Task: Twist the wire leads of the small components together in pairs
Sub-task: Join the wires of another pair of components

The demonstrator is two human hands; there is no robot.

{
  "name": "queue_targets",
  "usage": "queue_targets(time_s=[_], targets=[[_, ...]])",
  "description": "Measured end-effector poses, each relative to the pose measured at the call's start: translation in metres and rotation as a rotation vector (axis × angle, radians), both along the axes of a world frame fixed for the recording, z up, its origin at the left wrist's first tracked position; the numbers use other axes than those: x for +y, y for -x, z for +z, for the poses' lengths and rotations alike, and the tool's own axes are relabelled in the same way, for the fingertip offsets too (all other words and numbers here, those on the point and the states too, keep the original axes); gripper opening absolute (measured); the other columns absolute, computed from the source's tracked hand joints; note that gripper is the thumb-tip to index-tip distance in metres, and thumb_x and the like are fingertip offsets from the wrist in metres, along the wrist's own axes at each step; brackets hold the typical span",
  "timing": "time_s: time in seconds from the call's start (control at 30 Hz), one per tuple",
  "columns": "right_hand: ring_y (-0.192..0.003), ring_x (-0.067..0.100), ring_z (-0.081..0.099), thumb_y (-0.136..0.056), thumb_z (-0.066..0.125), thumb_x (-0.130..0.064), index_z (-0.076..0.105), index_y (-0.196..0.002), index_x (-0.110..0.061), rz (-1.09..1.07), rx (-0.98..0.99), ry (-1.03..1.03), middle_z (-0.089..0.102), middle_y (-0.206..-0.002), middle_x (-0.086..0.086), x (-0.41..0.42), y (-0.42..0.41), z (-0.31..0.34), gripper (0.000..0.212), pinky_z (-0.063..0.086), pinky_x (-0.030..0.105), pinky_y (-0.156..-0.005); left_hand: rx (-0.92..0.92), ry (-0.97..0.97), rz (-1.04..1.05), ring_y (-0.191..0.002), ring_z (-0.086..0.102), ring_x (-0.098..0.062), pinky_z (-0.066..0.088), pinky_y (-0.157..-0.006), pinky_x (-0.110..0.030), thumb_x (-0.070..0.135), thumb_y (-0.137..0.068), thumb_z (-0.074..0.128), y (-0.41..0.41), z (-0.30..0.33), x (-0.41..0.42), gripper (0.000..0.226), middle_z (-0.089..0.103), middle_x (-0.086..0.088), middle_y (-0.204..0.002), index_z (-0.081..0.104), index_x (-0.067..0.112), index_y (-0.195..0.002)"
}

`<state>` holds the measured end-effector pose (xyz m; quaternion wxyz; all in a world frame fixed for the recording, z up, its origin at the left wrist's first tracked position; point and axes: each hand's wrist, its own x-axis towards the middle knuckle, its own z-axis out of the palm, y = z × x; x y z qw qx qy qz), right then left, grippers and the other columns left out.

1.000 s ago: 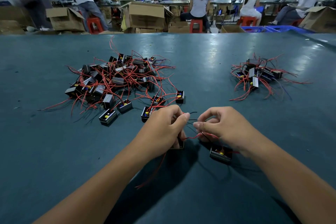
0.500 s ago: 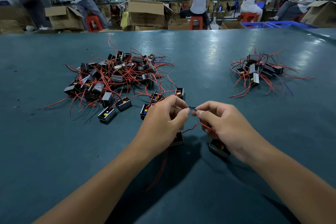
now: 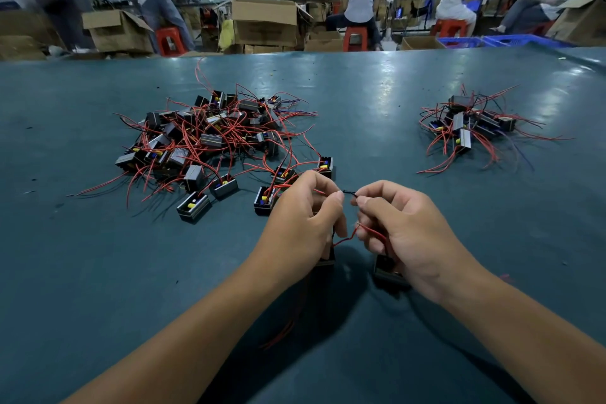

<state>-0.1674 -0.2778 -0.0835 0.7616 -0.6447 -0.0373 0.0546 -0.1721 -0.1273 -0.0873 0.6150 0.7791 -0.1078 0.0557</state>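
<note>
My left hand [image 3: 303, 223] and my right hand [image 3: 406, 233] meet at the table's near middle, fingertips pinched on a short black wire lead [image 3: 349, 192] stretched between them. A red lead [image 3: 347, 238] loops below, also running between both hands. Two small black box components hang under the hands: one [image 3: 328, 257] mostly hidden beneath my left palm, the other [image 3: 387, 269] under my right palm. A large heap of the same components with red leads [image 3: 210, 138] lies to the left. A smaller heap [image 3: 469, 125] lies at the far right.
The dark teal table [image 3: 360, 102] stretches to a far edge. Beyond it stand cardboard boxes [image 3: 265, 23], red stools [image 3: 169, 39] and blue crates [image 3: 511, 41], with several people working at benches behind.
Both hands have lifted off the table, raising the two components with them. The black lead ends, apart before, are now drawn into one short straight run between my fingertips.
</note>
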Motion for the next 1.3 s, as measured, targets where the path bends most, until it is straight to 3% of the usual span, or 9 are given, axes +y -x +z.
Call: queue_targets(time_s=[0.2, 0.4, 0.53, 0.67, 1.0, 1.17, 1.3], targets=[[-0.050, 0.010, 0.045, -0.096, 0.054, -0.004, 0.062, -0.086, -0.011, -0.011, -0.002, -0.030, 0.052, -0.059, 0.000, 0.002, 0.001, -0.001, 0.014, 0.034, 0.014, -0.040, -0.008, 0.055, -0.014, -0.034, 0.040, -0.009, 0.033, -0.038, -0.018, 0.012, -0.102, 0.052, 0.001, -0.001, -0.003, 0.011, 0.058, 0.007, -0.047, 0.051, 0.012, -0.090], [-0.049, 0.008, 0.040, -0.093, 0.062, -0.011, 0.064, -0.085, -0.013, -0.061, -0.072, -0.006, 0.047, -0.055, -0.003, 0.003, 0.002, -0.004, 0.008, 0.034, 0.018, -0.045, -0.026, 0.177, 0.011, -0.042, 0.044, -0.010, 0.037, -0.043, -0.019, 0.012, -0.092, 0.066, 0.001, -0.001, -0.004, 0.013, 0.060, 0.001, -0.059, 0.063, 0.013, -0.080], [-0.048, 0.009, 0.038, -0.091, 0.065, -0.014, 0.067, -0.078, -0.019, -0.085, -0.091, 0.003, 0.044, -0.052, -0.005, 0.002, 0.001, -0.006, 0.014, 0.032, 0.018, -0.044, 0.009, 0.247, 0.018, -0.042, 0.040, -0.013, 0.033, -0.043, -0.023, 0.011, -0.090, 0.071, -0.001, -0.004, -0.004, 0.014, 0.050, -0.006, -0.054, 0.067, 0.013, -0.077], [-0.047, 0.007, 0.038, -0.090, 0.066, -0.015, 0.069, -0.072, -0.023, -0.093, -0.084, 0.003, 0.044, -0.051, -0.007, 0.003, 0.001, -0.006, 0.020, 0.031, 0.018, -0.044, -0.002, 0.272, 0.009, -0.047, 0.045, -0.014, 0.037, -0.044, -0.022, 0.005, -0.088, 0.072, -0.001, -0.005, -0.003, 0.009, 0.061, -0.009, -0.064, 0.068, 0.006, -0.081], [-0.045, 0.010, 0.032, -0.093, 0.061, -0.009, 0.064, -0.076, -0.014, -0.116, -0.097, -0.013, 0.040, -0.051, -0.002, 0.006, 0.002, -0.007, 0.017, 0.026, 0.022, -0.043, -0.102, 0.204, 0.039, -0.056, 0.058, -0.014, 0.051, -0.049, -0.026, 0.001, -0.085, 0.075, 0.002, -0.002, -0.003, 0.009, 0.069, -0.015, -0.071, 0.072, 0.007, -0.079], [-0.042, 0.007, 0.032, -0.093, 0.062, -0.009, 0.064, -0.077, -0.013, -0.130, -0.134, 0.009, 0.042, -0.049, -0.005, 0.006, 0.003, -0.006, 0.017, 0.027, 0.018, -0.040, -0.180, 0.093, 0.071, -0.057, 0.061, -0.024, 0.055, -0.058, -0.045, 0.001, -0.086, 0.074, 0.007, 0.002, -0.004, 0.008, 0.069, -0.012, -0.068, 0.075, 0.009, -0.082], [-0.042, 0.004, 0.032, -0.093, 0.062, -0.007, 0.063, -0.077, -0.013, -0.155, -0.191, 0.046, 0.044, -0.046, -0.012, 0.005, 0.003, -0.007, 0.017, 0.029, 0.016, -0.040, -0.224, 0.020, 0.072, -0.060, 0.065, -0.027, 0.056, -0.059, -0.041, 0.003, -0.088, 0.072, 0.010, 0.003, -0.005, 0.009, 0.070, -0.005, -0.066, 0.077, 0.010, -0.086]])
